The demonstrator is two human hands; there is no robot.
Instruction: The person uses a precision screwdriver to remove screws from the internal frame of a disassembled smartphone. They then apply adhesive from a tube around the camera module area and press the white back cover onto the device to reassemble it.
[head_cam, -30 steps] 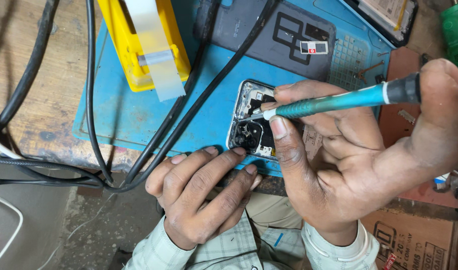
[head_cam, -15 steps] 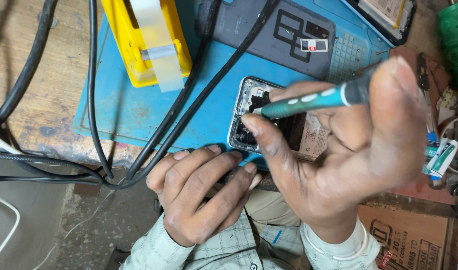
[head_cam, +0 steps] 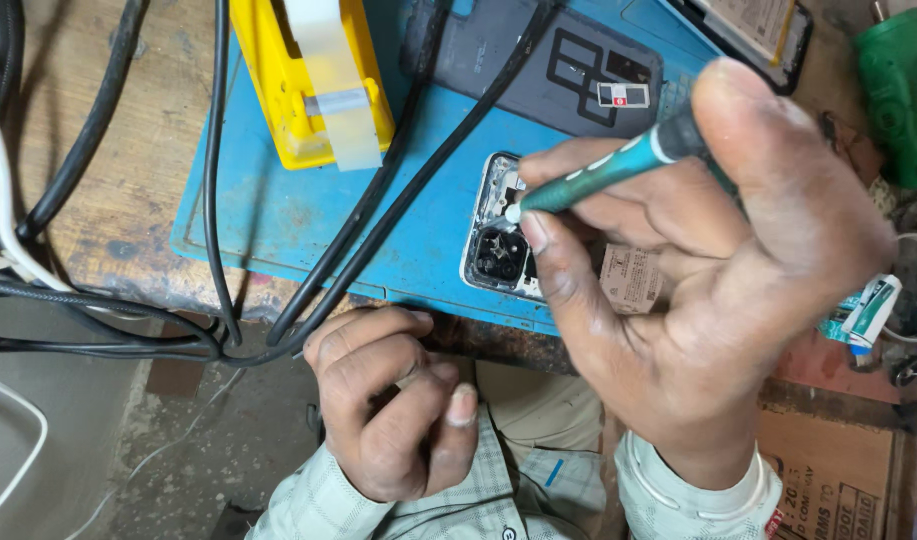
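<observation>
An opened phone (head_cam: 501, 230) with its back removed lies on a blue work mat (head_cam: 279, 215), camera module showing. My right hand (head_cam: 709, 260) grips a teal precision screwdriver (head_cam: 604, 172), its tip down on the phone's upper inner frame. My left hand (head_cam: 389, 405) hangs below the mat's front edge with fingers curled in, nothing visibly in it, clear of the phone.
A dark grey phone back cover (head_cam: 554, 70) lies at the mat's far side. A yellow box with a tape strip (head_cam: 314, 85) stands at the upper left. Black cables (head_cam: 379, 190) cross the mat and wooden bench. A green object (head_cam: 899, 95) and a small tube (head_cam: 864, 312) sit right.
My left hand has slid off the mat's front edge and curled its fingers. My right hand has come nearer the camera, with the screwdriver tip still on the phone.
</observation>
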